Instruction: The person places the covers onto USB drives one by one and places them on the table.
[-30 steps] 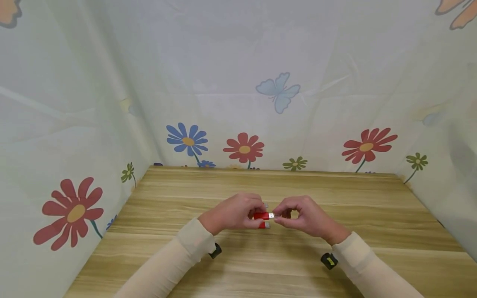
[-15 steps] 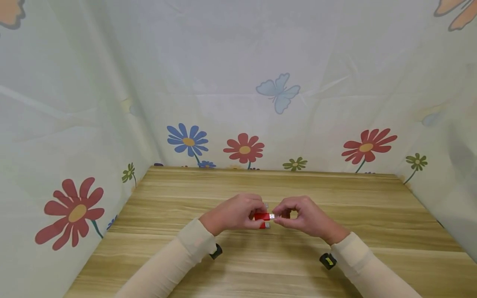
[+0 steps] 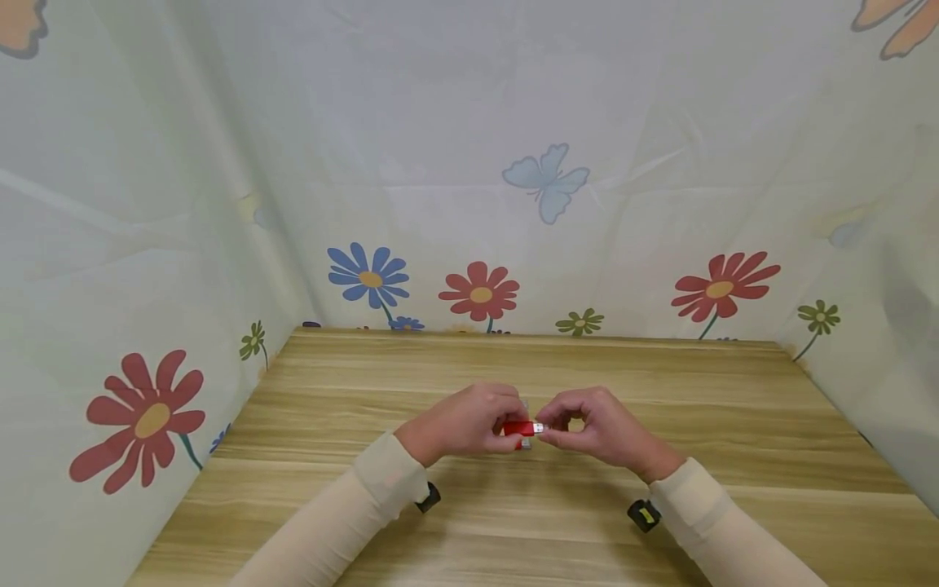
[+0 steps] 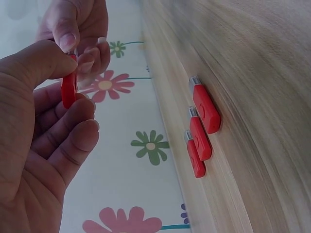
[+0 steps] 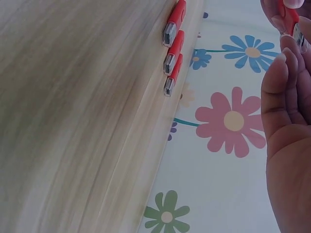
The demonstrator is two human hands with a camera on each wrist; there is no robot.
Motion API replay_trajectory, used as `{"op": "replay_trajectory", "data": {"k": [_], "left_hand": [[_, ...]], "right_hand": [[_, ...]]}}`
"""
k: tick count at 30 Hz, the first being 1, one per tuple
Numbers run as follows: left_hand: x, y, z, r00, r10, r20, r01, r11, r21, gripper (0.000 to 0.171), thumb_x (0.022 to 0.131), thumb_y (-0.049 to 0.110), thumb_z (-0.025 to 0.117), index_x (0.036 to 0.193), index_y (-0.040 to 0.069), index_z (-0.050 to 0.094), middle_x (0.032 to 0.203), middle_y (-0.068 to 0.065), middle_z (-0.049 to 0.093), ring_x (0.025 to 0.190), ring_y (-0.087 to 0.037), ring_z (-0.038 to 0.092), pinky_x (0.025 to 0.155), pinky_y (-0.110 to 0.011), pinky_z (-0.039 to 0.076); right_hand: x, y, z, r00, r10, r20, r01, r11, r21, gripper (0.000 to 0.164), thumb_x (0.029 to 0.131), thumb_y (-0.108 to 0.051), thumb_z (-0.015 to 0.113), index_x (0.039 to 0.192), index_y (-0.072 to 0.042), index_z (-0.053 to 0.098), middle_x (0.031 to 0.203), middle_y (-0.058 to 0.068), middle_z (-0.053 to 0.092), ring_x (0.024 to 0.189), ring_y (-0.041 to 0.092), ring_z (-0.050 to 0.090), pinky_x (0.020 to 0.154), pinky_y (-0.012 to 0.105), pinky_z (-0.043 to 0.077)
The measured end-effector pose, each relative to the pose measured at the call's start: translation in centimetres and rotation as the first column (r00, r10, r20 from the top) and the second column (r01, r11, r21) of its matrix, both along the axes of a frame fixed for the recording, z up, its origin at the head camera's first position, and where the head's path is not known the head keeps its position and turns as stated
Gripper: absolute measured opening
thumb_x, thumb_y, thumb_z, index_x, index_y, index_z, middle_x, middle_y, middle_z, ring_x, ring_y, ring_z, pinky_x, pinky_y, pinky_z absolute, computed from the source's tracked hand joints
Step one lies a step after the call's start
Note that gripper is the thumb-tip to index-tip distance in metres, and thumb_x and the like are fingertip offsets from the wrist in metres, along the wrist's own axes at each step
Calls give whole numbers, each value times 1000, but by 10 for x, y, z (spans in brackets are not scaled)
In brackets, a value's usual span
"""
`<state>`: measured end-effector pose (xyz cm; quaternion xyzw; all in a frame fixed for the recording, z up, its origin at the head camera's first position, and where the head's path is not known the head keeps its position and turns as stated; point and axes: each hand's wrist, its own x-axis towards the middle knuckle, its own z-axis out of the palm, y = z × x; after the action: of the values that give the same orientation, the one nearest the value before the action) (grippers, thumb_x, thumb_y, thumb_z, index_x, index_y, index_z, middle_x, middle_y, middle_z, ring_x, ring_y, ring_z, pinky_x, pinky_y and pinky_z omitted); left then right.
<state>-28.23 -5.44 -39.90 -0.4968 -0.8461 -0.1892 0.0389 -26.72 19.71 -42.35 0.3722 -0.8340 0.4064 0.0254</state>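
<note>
Between the thumb and fingers of my left hand (image 3: 469, 420) is a red USB flash drive (image 3: 519, 428), its metal plug toward the right. My right hand (image 3: 601, 428) meets it at the plug end, thumb and fingertips pinching a small clear cap (image 5: 303, 45) that overlaps the plug in the right wrist view. Fingers partly hide the cap. In the left wrist view the held drive (image 4: 69, 85) is clear of the table. Three more red flash drives lie side by side below: a near one (image 4: 207, 109), a middle one (image 4: 200, 137) and a far one (image 4: 195, 158).
The wood-grain table (image 3: 660, 375) runs back to a white curtain (image 3: 440, 122) printed with flowers and butterflies. Curtain also flanks both sides. Dark wrist cameras hang under the left cuff (image 3: 428, 496) and right cuff (image 3: 644, 515).
The held drive has shifted slightly right and toward me, its plug now closer in against the right fingertips. Both hands keep their pinch and otherwise barely move.
</note>
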Motion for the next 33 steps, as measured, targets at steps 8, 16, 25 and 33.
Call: {"op": "replay_trajectory", "data": {"k": [8,16,25,33], "left_hand": [[0,1,-1,1000,-5,-2,5,1000,1,17,90,28,79,101,15,76,89,8,63,73,-3,51,64,-8,44],[2,2,2,997,-33,-69,33,999,-13,17,91,27,79,102,15,78,89,6,66,73,-3,51,65,-6,42],[2,1,3,982,-63,-179,56,998,-41,22,90,28,80,107,13,78,96,4,70,79,-2,57,75,-3,46],[-1,-1,2,980,-21,-196,9,998,-60,24,91,24,79,112,13,76,102,3,69,84,-5,61,82,-8,52]], "right_hand": [[0,-1,1,999,16,38,-15,1000,-20,14,90,-22,80,104,-20,79,96,-5,78,78,7,69,71,28,60],[-1,-2,-1,997,32,70,-28,997,-67,13,90,-20,80,103,-19,80,97,-4,79,81,9,71,73,30,61],[-3,-5,-2,999,16,45,-13,997,-80,10,91,-25,79,101,-22,80,96,-7,79,81,9,71,72,30,60],[-6,-6,-4,999,-22,29,24,997,-79,10,90,-24,79,100,-22,79,95,-8,78,80,9,70,73,29,61]]}}
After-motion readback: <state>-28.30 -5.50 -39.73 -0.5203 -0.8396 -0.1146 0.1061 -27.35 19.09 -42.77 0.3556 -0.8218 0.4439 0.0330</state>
